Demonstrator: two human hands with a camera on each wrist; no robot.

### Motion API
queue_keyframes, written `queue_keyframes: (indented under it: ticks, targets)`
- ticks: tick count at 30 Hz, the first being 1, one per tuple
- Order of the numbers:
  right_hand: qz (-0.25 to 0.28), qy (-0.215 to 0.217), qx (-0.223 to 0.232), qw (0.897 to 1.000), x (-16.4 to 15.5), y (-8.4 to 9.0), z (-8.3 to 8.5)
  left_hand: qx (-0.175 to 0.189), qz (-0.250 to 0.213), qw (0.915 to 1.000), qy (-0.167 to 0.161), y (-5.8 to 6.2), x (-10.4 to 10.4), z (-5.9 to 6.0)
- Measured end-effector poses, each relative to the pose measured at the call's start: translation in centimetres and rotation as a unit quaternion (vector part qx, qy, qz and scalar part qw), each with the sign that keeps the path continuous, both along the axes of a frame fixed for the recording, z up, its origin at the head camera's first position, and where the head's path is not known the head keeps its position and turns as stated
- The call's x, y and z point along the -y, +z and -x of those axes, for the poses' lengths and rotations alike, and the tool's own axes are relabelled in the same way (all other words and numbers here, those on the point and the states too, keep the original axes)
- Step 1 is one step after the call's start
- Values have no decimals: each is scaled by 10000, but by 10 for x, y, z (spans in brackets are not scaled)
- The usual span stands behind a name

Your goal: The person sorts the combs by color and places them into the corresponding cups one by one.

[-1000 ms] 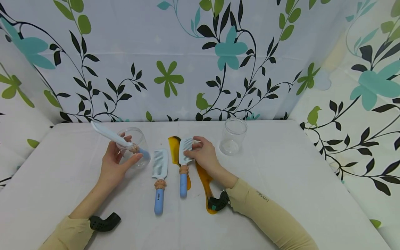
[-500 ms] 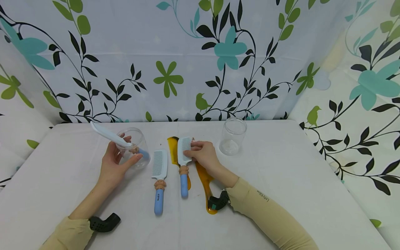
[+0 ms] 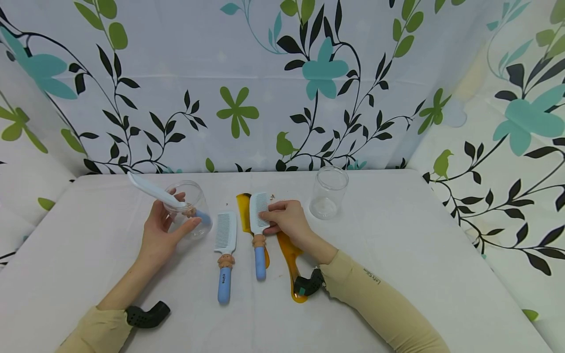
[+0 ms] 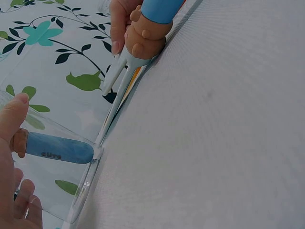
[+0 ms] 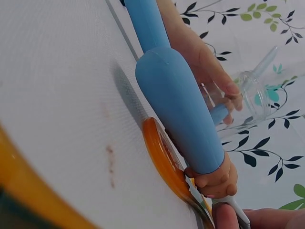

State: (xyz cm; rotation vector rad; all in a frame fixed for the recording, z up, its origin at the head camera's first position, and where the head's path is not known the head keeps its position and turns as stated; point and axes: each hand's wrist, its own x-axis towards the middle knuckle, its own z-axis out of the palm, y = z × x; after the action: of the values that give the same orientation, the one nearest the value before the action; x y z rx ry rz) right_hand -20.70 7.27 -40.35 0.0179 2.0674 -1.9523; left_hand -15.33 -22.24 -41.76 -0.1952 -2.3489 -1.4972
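Note:
My left hand [image 3: 163,233] grips a clear jar [image 3: 204,200], which leans on its side with its mouth toward the upper left. Inside rests a comb [image 3: 152,189] with a blue handle [image 4: 59,148], its pale head sticking out past the rim. My right hand [image 3: 289,220] pinches the toothed head of a second light-blue comb [image 3: 260,213] by its right edge. This one has a small brown figure at its neck and a blue handle [image 5: 178,109]. Under it, partly hidden, lies an amber comb [image 3: 243,213]. A matching blue comb [image 3: 225,235] lies just left, between my hands.
Another amber comb [image 3: 289,255] lies beneath my right wrist, its upper part covered by the hand. A second clear jar [image 3: 327,193] stands upright at the back right of the white table [image 3: 397,245]. Leaf-patterned cloth [image 3: 260,59] hangs behind the table.
My right hand has shifted slightly left and its fingers have moved lower on the comb's head, tipping that head a little leftward. The left hand and its jar have stayed in place.

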Motion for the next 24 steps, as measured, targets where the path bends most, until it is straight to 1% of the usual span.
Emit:
queue_keyframes:
  ticks: [10,16,24]
  targets:
    - [-29,-6,-12,10000,0,1,0,-19,37,10000,-8,0,-1,-1]
    - [-100,67,-96,9999,1,0,-1,-23,50,10000,-1,1,-1,-1]
    - [-96,118,-75,9999,1,0,-1,2,33,10000,5,1,-1,-1]
